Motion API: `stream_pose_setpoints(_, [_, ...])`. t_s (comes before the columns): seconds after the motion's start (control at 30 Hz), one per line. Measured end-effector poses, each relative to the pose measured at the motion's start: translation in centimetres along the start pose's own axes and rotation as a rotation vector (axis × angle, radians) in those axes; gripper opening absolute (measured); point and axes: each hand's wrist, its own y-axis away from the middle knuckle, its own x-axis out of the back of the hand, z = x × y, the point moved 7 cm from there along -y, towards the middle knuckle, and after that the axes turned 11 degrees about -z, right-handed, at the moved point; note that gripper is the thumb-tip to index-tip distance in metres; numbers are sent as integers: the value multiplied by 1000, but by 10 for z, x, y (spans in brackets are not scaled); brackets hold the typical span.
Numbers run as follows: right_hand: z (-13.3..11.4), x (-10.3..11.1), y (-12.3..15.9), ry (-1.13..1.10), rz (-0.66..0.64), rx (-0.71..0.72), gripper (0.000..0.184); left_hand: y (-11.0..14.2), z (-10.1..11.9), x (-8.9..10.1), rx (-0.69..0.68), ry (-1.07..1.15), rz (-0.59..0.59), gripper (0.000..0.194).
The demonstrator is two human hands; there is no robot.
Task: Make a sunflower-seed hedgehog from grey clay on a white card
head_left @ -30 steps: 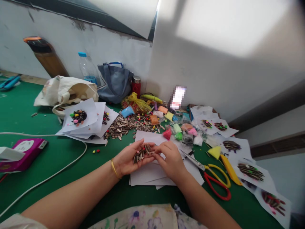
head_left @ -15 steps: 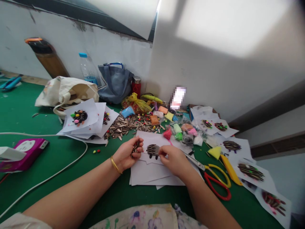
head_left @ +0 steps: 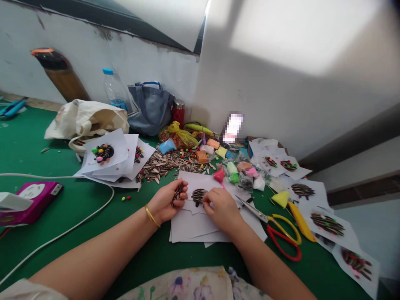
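Note:
My left hand (head_left: 170,201) is curled round a small handful of striped sunflower seeds (head_left: 177,195), just left of the picture. On the top white sheet (head_left: 187,179) sits a dark oval clay shape (head_left: 198,196) with rows of seeds stuck in it and small dark feet below. My right hand (head_left: 220,208) bends over the right end of this shape, thumb and forefinger pinched together against it. Whatever the fingertips hold is hidden behind them. More white sheets lie underneath.
Red-and-yellow scissors (head_left: 283,233) lie right of the sheets. Behind are a heap of loose seeds (head_left: 159,164) and bagged coloured clay (head_left: 245,180). Seed pictures lie on both sides, one stack (head_left: 121,164) at left. A white cable (head_left: 93,228) crosses the green table at left.
My right hand has shifted slightly left, now covering more of the clay shape's right end. My left hand stays in place with its seeds.

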Motion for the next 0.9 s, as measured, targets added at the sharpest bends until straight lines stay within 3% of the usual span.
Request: stream_pose_setpoints(0.9, [-5, -5, -2, 173, 32, -7, 9, 2, -1, -5, 26, 55, -25, 12])
